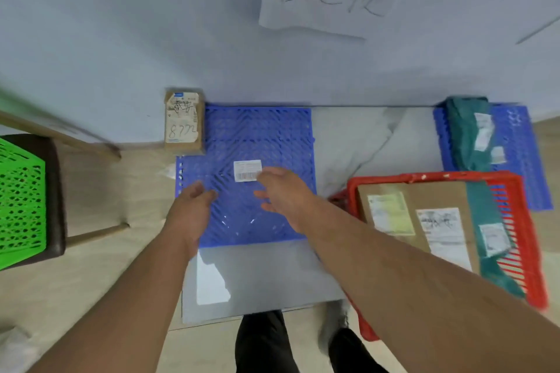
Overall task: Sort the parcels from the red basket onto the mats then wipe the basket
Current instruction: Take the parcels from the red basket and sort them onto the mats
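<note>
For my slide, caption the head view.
Both hands, left and right, open over a clear-wrapped parcel on the blue mat; red basket still holds parcels.

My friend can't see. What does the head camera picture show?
Two open hands, left and right, hover over a blue mat bearing a clear labelled parcel. The red basket at right holds more parcels.

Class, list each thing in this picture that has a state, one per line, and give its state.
Red basket: on the floor, still holds parcels.
Large brown box: lying flat in the basket.
Clear parcel: flat on the middle blue mat.
Small brown box: upright against the wall.
Green bag: lying on the right blue mat.
Left hand: open.
Right hand: open.
</note>
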Motion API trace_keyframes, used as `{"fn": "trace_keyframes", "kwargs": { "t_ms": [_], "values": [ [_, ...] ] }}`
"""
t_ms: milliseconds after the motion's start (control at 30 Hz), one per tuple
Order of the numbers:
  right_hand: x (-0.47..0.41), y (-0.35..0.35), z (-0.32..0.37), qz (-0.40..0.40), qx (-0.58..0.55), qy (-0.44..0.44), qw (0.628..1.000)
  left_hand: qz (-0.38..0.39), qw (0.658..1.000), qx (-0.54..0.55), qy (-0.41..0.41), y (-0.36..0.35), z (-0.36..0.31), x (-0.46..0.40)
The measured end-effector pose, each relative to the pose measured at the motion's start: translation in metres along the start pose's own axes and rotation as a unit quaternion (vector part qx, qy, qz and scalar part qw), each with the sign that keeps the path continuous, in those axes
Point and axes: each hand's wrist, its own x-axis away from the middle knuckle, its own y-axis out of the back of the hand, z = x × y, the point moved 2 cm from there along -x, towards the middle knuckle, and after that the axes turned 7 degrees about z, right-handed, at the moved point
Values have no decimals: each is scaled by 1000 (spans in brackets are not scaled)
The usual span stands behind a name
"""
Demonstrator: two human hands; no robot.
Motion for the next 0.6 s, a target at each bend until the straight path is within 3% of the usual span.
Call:
{"fn": "trace_keyframes", "kwargs": {
  "t_ms": [233,400,600],
  "values": [
    [104,76,-36,-32,121,41,991,89,996,-18,-2,-109,8,94],
    [160,142,-52,-40,131,84,987,104,992,-62,-22,-186,6,147],
    [191,239,-82,-89,102,74,988,59,996,-62,3,-261,16,184]
  ]
}}
